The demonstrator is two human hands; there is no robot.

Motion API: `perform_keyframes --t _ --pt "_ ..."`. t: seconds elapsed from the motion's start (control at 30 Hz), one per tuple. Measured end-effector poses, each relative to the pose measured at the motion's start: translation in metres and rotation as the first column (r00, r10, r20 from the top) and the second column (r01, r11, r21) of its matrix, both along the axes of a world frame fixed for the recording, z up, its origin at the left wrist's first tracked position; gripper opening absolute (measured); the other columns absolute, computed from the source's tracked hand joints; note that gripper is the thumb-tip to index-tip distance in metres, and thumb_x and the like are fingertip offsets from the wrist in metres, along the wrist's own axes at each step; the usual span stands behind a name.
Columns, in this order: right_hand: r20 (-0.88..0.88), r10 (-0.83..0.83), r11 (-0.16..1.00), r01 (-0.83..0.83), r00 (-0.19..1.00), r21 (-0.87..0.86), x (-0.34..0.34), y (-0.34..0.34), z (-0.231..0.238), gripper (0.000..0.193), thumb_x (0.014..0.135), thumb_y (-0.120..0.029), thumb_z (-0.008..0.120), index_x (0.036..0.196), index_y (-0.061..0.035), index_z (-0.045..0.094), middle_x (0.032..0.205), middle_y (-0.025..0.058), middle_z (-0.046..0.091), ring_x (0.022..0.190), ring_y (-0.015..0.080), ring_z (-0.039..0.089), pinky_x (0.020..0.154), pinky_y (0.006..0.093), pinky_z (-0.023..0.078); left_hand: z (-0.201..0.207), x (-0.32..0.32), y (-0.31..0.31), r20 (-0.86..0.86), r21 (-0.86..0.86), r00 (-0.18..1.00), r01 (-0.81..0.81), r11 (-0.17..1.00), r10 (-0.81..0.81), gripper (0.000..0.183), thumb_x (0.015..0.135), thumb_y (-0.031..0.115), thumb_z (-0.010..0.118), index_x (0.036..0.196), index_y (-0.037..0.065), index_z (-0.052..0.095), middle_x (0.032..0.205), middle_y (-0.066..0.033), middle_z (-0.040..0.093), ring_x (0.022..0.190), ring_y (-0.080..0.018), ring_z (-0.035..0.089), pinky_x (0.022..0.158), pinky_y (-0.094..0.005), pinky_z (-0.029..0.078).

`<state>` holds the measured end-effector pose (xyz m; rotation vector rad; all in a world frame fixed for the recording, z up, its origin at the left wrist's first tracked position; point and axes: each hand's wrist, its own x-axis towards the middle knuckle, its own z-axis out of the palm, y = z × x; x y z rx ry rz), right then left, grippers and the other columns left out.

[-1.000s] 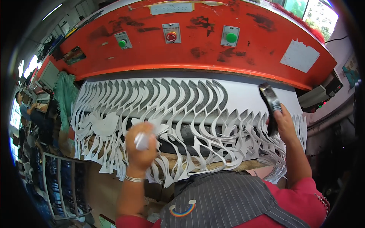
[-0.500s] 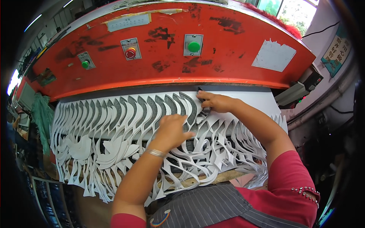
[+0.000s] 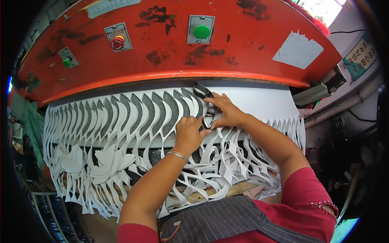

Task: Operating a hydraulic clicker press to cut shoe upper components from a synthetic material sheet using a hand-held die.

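Note:
A dark metal cutting die [image 3: 201, 91], curved like a long leaf, stands on the white sheet material [image 3: 255, 101] beside the last cut-out in a row. My right hand [image 3: 227, 112] grips its right side, thumb at the lower end and fingers higher up. At the die's lower left, my left hand [image 3: 189, 133] has its thumb and fingertips pressed against the edge. To the left runs a row of curved openings with dark grey surface showing through, some with loose white strips in them. Stacked curved white pieces [image 3: 109, 166] lie at the near left.
A red machine beam [image 3: 162, 60] spans the far side, carrying green buttons [image 3: 201, 31] and a red knob [image 3: 117, 42]. Tangled white offcut webbing [image 3: 227, 162] hangs over the near edge. A metal bracket [image 3: 310, 95] sits at the right, green netting [image 3: 32, 129] at the left.
My left hand has moved right and down onto the die's lower end. My right hand has shifted around the die, which now stands upright against the last opening. The view has tilted down slightly.

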<state>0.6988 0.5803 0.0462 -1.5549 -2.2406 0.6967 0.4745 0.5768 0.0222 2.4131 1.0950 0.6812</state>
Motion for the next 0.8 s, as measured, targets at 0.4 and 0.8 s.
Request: perform_keyframes --t 0.4,0.8 --pt "-0.044 -0.019 0.998 0.022 0.999 0.066 0.0 0.006 -0.015 0.098 0.053 -0.045 0.086 0.137 -0.0175 0.044 0.141 0.0311 0.038 0.14 0.0408 0.024 0.115 0.0528 0.01 -0.003 -0.006 0.005 0.057 -0.043 0.998 -0.006 0.999 0.008 0.054 0.069 0.038 0.077 0.111 0.004 0.068 0.087 -0.0065 0.059 0.087 -0.025 0.051 0.078 -0.0354 0.043" --pt "-0.043 -0.028 0.996 0.031 0.999 0.087 -0.002 0.003 -0.015 0.096 0.051 -0.047 0.086 0.133 -0.0177 0.048 0.143 0.0231 0.04 0.14 0.0378 0.026 0.116 0.0524 0.011 -0.005 -0.009 0.005 0.062 -0.053 0.998 0.003 0.999 0.0 0.054 0.072 0.038 0.075 0.114 0.005 0.067 0.089 -0.0056 0.059 0.088 -0.0245 0.05 0.08 -0.0348 0.042"
